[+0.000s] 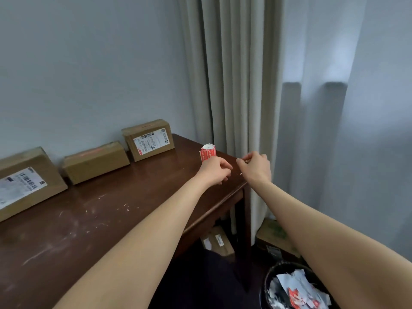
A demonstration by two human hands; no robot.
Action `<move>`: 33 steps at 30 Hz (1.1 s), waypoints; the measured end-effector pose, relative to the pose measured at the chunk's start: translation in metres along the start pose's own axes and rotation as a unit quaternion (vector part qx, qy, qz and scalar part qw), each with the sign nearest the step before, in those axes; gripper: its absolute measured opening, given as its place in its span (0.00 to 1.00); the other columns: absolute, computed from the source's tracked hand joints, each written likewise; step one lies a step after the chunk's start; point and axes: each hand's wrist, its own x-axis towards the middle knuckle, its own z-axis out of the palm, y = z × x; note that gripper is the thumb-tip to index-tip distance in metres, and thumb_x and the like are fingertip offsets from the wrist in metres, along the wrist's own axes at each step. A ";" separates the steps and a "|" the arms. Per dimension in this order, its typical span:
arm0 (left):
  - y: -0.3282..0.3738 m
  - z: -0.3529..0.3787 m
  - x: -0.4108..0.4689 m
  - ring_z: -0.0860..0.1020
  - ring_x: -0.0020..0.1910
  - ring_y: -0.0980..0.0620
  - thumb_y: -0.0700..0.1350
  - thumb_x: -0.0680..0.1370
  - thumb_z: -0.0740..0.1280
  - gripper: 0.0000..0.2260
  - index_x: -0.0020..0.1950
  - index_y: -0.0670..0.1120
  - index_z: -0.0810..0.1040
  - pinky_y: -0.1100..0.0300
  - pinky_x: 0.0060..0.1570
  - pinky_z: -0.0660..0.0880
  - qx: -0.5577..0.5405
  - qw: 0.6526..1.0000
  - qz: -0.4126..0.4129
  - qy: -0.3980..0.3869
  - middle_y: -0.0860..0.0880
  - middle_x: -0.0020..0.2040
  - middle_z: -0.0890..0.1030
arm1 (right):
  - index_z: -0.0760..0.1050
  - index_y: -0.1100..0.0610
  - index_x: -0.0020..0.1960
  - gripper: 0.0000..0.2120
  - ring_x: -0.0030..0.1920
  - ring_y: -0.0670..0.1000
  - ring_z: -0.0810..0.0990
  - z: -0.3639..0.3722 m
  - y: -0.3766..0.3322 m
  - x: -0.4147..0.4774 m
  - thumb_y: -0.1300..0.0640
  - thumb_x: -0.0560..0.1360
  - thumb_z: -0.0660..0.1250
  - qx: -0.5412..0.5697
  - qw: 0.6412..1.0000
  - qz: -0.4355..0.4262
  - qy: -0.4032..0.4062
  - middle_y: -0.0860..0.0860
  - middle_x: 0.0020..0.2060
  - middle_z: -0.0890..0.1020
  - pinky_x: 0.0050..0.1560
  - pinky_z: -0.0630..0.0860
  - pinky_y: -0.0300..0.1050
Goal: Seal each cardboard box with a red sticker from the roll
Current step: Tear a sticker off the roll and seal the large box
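Note:
A roll of red stickers (208, 152) stands upright near the right end of the dark wooden table (111, 219). My left hand (215, 170) hovers just in front of the roll, fingers curled in, with nothing visible in them. My right hand (256, 167) is over the table's right corner, thumb and forefinger pinched together; whether something small sits between them I cannot tell. Three cardboard boxes line the wall: a far box (148, 139) with a white label, a middle box (95, 162) with a red strip on top, and a near box (24, 181) with a label.
Beige curtains (234, 85) hang right behind the table's right end. A black waste bin (270, 284) with paper scraps stands on the floor at the lower right. More boxes (217, 240) lie under the table. A small white scrap (240, 174) lies near the table corner.

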 end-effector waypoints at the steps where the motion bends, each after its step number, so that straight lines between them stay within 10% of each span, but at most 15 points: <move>1: -0.005 -0.009 0.000 0.80 0.41 0.53 0.38 0.77 0.64 0.09 0.55 0.45 0.80 0.60 0.43 0.79 0.010 1.000 -0.002 0.023 0.46 0.47 0.82 | 0.75 0.51 0.53 0.09 0.62 0.56 0.71 0.004 -0.011 0.001 0.48 0.76 0.65 -0.004 1.000 -0.016 -0.002 0.54 0.59 0.73 0.60 0.72 0.51; 14: -0.051 -0.083 -0.003 0.78 0.34 0.55 0.40 0.75 0.66 0.08 0.51 0.49 0.81 0.57 0.44 0.80 0.005 0.987 -0.066 0.144 0.51 0.38 0.81 | 0.66 0.53 0.69 0.24 0.68 0.57 0.64 0.060 -0.091 0.000 0.58 0.74 0.64 -0.033 0.994 -0.098 -0.037 0.55 0.68 0.65 0.63 0.68 0.52; 25: -0.052 -0.063 0.034 0.75 0.62 0.48 0.43 0.74 0.70 0.25 0.70 0.44 0.68 0.57 0.59 0.73 -0.008 0.993 -0.057 0.105 0.46 0.65 0.75 | 0.52 0.52 0.78 0.36 0.63 0.59 0.75 0.069 -0.072 0.037 0.66 0.76 0.64 -0.069 0.976 -0.102 -0.178 0.57 0.73 0.63 0.48 0.78 0.47; 33: -0.063 -0.064 0.060 0.76 0.60 0.50 0.43 0.76 0.68 0.17 0.65 0.45 0.75 0.58 0.57 0.73 0.045 0.994 -0.055 0.088 0.47 0.62 0.79 | 0.58 0.50 0.76 0.32 0.66 0.60 0.73 0.089 -0.077 0.049 0.60 0.76 0.67 -0.072 0.967 -0.129 -0.206 0.57 0.70 0.69 0.63 0.75 0.56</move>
